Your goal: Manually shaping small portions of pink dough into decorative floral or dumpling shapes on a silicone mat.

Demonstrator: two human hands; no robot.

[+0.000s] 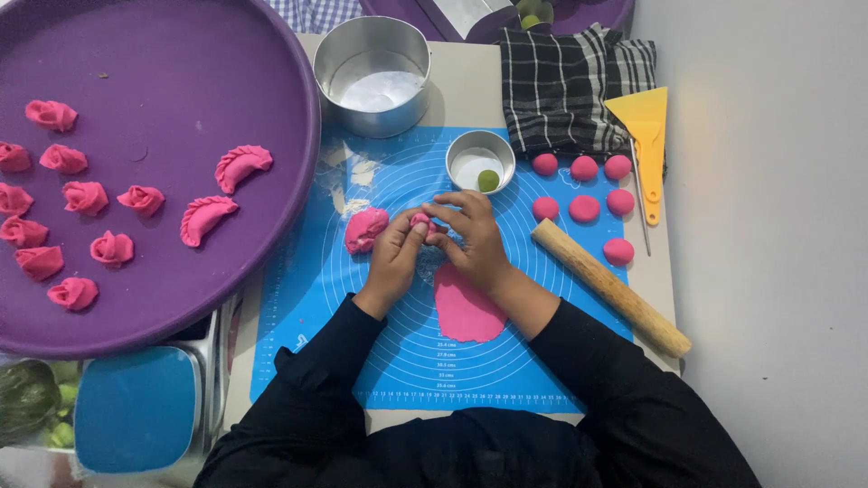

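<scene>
- Left hand and right hand both pinch one small pink dough piece between fingertips, above the middle of the blue silicone mat.
- A flattened pink dough sheet lies on the mat under the right wrist.
- A wooden rolling pin rests slanted at the mat's right edge.
- Seven pink dough balls sit near the mat's top right corner.

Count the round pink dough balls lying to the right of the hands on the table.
7, all by the rolling pin: three in a top row, three in a second row, one below alone. None looks hidden.
</scene>
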